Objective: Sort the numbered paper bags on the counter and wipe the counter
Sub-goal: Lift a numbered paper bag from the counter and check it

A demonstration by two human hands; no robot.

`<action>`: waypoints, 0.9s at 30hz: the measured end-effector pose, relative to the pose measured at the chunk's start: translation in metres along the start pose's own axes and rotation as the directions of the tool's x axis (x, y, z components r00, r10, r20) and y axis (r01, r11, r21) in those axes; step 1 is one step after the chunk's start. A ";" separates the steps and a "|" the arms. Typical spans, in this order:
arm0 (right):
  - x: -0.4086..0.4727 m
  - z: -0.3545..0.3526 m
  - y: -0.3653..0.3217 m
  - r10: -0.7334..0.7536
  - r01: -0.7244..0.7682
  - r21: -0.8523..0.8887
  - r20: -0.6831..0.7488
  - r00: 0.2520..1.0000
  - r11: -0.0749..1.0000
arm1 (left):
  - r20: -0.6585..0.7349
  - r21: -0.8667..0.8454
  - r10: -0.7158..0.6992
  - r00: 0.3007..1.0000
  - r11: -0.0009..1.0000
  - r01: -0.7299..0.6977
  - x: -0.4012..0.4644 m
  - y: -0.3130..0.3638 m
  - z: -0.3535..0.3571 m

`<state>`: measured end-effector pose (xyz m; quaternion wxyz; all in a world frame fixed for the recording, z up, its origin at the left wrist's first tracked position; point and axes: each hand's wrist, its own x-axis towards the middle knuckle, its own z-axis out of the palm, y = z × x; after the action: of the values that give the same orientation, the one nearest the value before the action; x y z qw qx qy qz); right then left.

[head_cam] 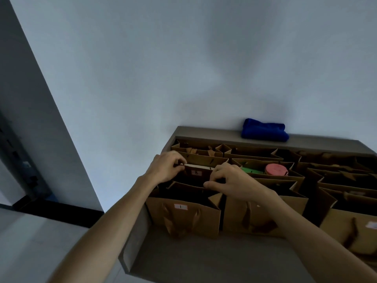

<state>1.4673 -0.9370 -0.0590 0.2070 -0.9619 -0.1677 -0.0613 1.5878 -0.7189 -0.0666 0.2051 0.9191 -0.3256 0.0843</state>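
Brown kraft paper everywhere here, rows of open paper bags packed on a grey tabletop [183,260] against a pale wall. Starting at the left: the left hand [165,167] has its grip curled over the top left edge of the bag labelled 8 [196,174], fingers pinching the rim. That bag sits in the second row of the leftmost column, and something pale shows along its top edge, can't tell what. Right in front of that grip, closer to the person, stands the bag labelled 1 [183,213] with ribbon handles drooping down its front. The right hand [230,182] is just beside the left one, its grip pinched on the right side of the same bag's rim, thumb and fingertips pressed together on the paper. To the right of that grip, the next bag over holds a pink round thing [276,169] and something green [250,170]. More bags fill the far right side. Behind both grips, at the wall, lies a folded blue cloth [264,130] on the tabletop.
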 end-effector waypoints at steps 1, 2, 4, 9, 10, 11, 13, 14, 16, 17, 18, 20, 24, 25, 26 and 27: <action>0.000 -0.001 0.003 0.015 -0.015 -0.008 -0.013 1.000 1.000 | 0.024 -0.003 -0.014 1.000 1.000 0.014 0.000 -0.001 0.003; 0.001 -0.002 0.007 0.030 -0.031 -0.018 -0.027 0.999 0.999 | 0.037 -0.011 -0.031 0.999 0.999 0.032 -0.001 -0.003 0.005; 0.001 -0.005 0.017 0.064 -0.066 -0.031 -0.044 0.997 0.997 | 0.055 -0.028 -0.055 0.997 0.998 0.057 -0.007 -0.006 0.008; -0.001 -0.018 0.034 0.096 -0.097 -0.038 -0.048 0.994 0.994 | 0.145 -0.031 -0.039 0.989 0.999 0.044 -0.023 -0.014 0.008; -0.001 -0.020 0.036 0.099 -0.100 -0.035 -0.044 0.994 0.994 | 0.161 -0.032 -0.042 0.986 0.998 0.048 -0.026 -0.014 0.007; -0.001 -0.021 0.037 0.098 -0.100 -0.032 -0.037 0.994 0.995 | 0.170 -0.037 -0.047 0.984 0.998 0.054 -0.028 -0.014 0.007; -0.001 -0.022 0.038 0.085 -0.086 -0.032 -0.023 0.996 0.996 | 0.171 -0.047 -0.052 0.984 0.997 0.061 -0.032 -0.012 0.006; -0.001 -0.021 0.038 0.078 -0.078 -0.036 -0.017 0.997 0.996 | 0.171 -0.050 -0.053 0.984 0.997 0.063 -0.034 -0.011 0.006; 0.000 -0.020 0.038 0.074 -0.074 -0.048 -0.007 0.997 0.996 | 0.176 -0.054 -0.056 0.983 0.996 0.067 -0.035 -0.010 0.005; 0.001 -0.019 0.038 0.074 -0.074 -0.052 -0.005 0.997 0.996 | 0.180 -0.056 -0.060 0.982 0.996 0.071 -0.035 -0.010 0.005; 0.002 -0.019 0.038 0.074 -0.075 -0.056 -0.003 0.997 0.996 | 0.184 -0.056 -0.065 0.981 0.995 0.077 -0.034 -0.010 0.004; 0.005 -0.018 0.038 0.076 -0.076 -0.065 -0.004 0.997 0.995 | 0.181 -0.051 -0.071 0.981 0.995 0.082 -0.033 -0.009 0.004; 0.014 -0.016 0.039 0.086 -0.090 -0.071 -0.055 0.995 0.993 | 0.174 -0.039 -0.075 0.982 0.996 0.083 -0.027 -0.006 0.003; 0.018 -0.017 0.039 0.099 -0.104 -0.076 -0.064 0.993 0.992 | 0.181 -0.037 -0.077 0.981 0.996 0.085 -0.024 -0.006 0.003; 0.023 -0.017 0.039 0.115 -0.119 -0.089 -0.057 0.992 0.989 | 0.191 -0.035 -0.080 0.978 0.995 0.089 -0.021 -0.006 0.002; 0.027 -0.018 0.039 0.130 -0.133 -0.109 -0.029 0.991 0.985 | 0.204 -0.036 -0.085 0.975 0.995 0.094 -0.020 -0.007 0.002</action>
<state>1.5056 -0.9695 -0.0525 0.1590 -0.9801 -0.0979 -0.0672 1.5770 -0.7040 -0.0762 0.1955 0.9318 -0.3047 -0.0264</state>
